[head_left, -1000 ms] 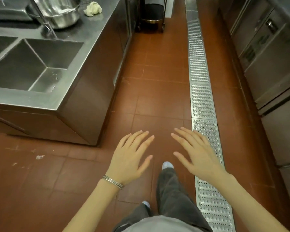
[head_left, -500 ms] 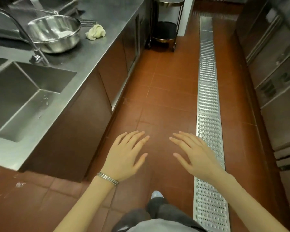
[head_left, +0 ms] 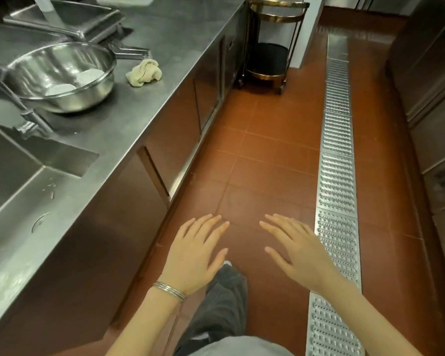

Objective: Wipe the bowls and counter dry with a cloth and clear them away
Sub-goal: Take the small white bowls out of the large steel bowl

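Left grip (head_left: 193, 255), right grip (head_left: 301, 253): fingers apart, empty, well short of bowl (head_left: 70, 98).
Bowl: on surface (head_left: 149, 111).
Cloth (head_left: 145, 73): crumpled, just right of bowl.
Risk: you lift bowl before wiping; damp steel may slip toward sink (head_left: 62, 160) beside bowl.

Commercial kitchen, back-of-house aisle.
Long stainless counter (head_left: 149, 104) with built-in sink (head_left: 23, 181) and steel cabinet fronts; steel bowl (head_left: 62, 78) and trays (head_left: 70, 19) on top; red tile floor (head_left: 262, 160) with metal drain grate (head_left: 337, 150); steel fridge units (head_left: 432, 80) opposite; round trolley (head_left: 270, 42) at the end.
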